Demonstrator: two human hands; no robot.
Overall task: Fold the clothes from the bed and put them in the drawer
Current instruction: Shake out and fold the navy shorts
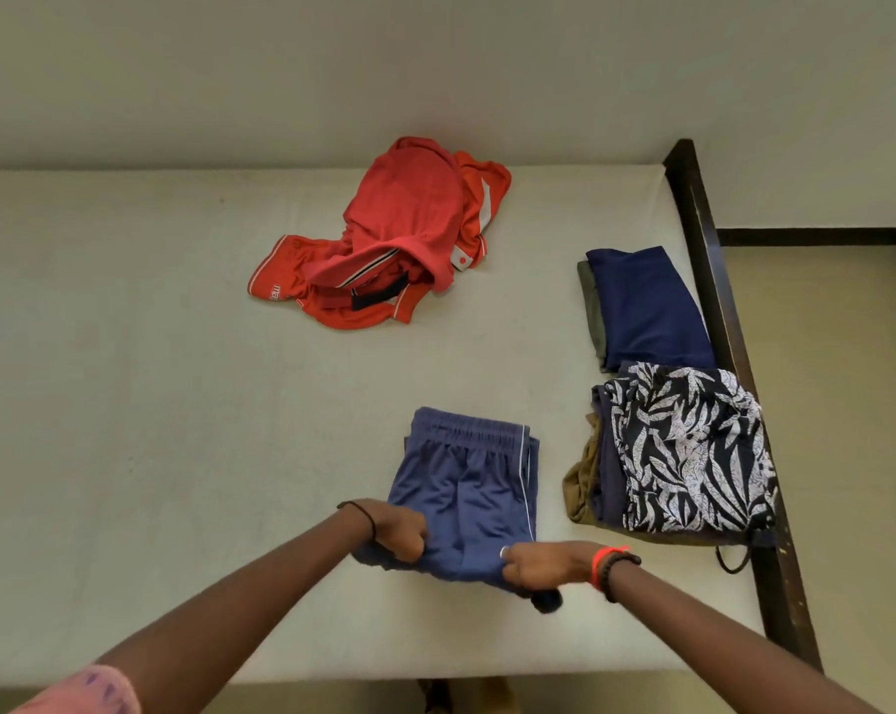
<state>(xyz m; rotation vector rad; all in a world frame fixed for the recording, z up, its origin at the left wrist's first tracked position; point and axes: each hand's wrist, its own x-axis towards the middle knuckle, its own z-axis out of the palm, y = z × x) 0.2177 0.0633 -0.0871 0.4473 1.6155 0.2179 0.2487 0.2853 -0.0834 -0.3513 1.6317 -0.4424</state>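
Both hands, left (402, 530) and right (544, 561), pinch near hem of blue shorts (471, 481), flat on bed (152, 404) near front edge; red clothes (399, 234) unfolded behind.

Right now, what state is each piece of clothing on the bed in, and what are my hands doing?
Blue shorts: partly folded, near hem held.
Red clothes: crumpled, unfolded.
Navy pile: folded.
Leaf-print pile: folded, stacked.
Left hand: grips the shorts' hem.
Right hand: grips the shorts' hem.

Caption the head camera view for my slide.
Left hand and right hand grip blue shorts on bed; red clothes lie unfolded beyond.
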